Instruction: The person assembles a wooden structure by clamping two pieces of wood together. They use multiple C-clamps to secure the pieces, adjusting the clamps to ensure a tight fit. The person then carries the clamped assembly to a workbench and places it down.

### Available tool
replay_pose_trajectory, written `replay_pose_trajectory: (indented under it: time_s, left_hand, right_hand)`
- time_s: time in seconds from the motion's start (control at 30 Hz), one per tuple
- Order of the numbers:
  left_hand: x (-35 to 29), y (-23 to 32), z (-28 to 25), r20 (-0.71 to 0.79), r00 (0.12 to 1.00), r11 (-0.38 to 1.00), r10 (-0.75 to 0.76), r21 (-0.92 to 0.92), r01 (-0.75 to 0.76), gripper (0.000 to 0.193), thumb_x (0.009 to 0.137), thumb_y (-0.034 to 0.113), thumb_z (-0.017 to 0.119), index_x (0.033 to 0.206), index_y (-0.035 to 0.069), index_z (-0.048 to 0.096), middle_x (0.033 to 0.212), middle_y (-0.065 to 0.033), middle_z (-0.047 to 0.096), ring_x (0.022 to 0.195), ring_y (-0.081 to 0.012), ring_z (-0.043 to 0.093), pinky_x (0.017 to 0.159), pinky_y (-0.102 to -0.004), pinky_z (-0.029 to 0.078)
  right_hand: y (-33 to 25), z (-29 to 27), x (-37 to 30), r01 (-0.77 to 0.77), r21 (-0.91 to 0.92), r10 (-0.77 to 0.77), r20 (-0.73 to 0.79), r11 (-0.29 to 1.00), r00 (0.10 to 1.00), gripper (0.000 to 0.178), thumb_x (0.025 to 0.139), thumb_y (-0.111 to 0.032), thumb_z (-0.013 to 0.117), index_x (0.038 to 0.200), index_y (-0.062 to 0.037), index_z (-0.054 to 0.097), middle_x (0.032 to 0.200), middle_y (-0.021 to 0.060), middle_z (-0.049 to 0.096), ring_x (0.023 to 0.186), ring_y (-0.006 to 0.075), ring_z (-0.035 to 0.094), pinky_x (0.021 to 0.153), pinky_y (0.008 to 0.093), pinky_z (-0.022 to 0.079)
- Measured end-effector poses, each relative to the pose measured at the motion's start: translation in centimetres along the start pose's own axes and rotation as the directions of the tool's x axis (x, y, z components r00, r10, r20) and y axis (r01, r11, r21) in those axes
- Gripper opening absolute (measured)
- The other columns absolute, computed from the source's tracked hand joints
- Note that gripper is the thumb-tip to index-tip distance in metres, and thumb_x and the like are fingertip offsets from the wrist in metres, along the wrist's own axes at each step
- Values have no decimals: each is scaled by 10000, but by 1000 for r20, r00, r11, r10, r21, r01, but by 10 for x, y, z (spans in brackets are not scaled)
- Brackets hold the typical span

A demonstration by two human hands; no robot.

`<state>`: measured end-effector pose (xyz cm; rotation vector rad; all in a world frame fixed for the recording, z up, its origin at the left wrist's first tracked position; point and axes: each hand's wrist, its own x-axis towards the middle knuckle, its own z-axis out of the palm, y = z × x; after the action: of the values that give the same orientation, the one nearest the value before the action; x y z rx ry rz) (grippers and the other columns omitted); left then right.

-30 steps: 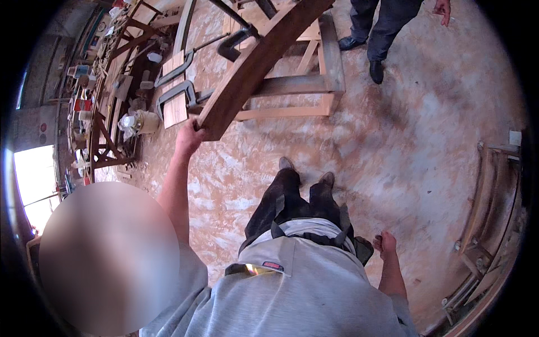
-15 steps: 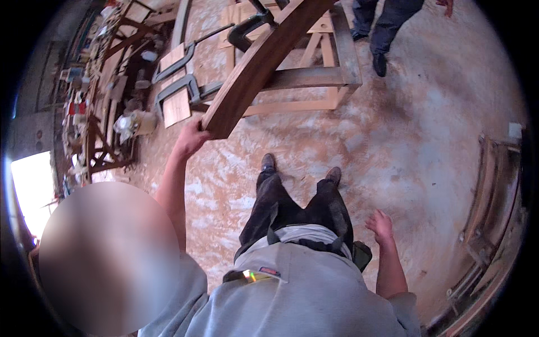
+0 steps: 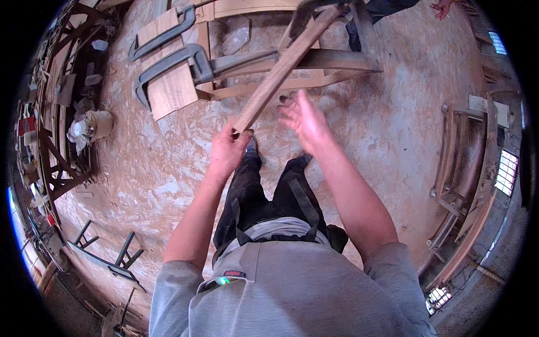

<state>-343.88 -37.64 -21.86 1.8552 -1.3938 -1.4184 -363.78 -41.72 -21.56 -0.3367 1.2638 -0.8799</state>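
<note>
Gripped at its near end by the left hand (image 3: 227, 150) alone, the wooden board (image 3: 281, 78) toward twelve o'clock could twist, the right hand (image 3: 309, 124) being spread and apart.

Plank (image 3: 288, 66) right of panel (image 3: 172, 92) (bucket (image 3: 103, 124) left)

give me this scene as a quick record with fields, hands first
left hand: gripping the near end of a long brown wooden board
right hand: open, beside the board, not touching it
upper left: two grey metal C-clamps across a pale flat wooden panel
left floor: off-white round bucket
top right: another person's bare hand
</note>
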Motion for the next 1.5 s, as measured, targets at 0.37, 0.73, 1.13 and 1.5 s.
replay_pose_trajectory:
  time_s: [0.37,0.73,1.13,1.5]
  left_hand:
    - [1,-75,-17,113,993,972,43,-236,-16,347,922,171,542,1218,-8,535,1132,-99,619,1031,-186,584,871,-313,461]
    - [20,-4,-39,130,977,966,169,-217,-138,484,928,425,505,1096,-13,625,877,-65,648,762,-125,552,751,-271,460]
    - [45,11,-55,334,933,991,135,-34,-132,440,908,354,558,1139,-18,605,881,-83,662,751,-131,577,702,-286,480]
    - [71,57,-72,681,721,826,128,329,-457,422,832,404,631,947,1,688,768,-191,646,754,-240,642,725,-354,474]
  right_hand:
    - [91,20,-2,-229,195,266,-190,954,945,598,932,-537,406,1226,-16,420,1087,104,530,1054,233,514,813,394,458]
    - [31,57,-11,411,-10,-401,-239,912,884,666,955,-521,341,1342,21,351,1314,138,455,1225,255,430,1051,411,315]
    - [165,52,-99,8,85,4,-139,996,990,642,959,-502,364,1322,27,383,1328,170,443,1240,256,416,1032,404,317]
    - [125,104,-31,321,397,-87,-505,860,859,763,932,-583,319,1392,24,284,1434,163,349,1329,252,323,1097,378,240]
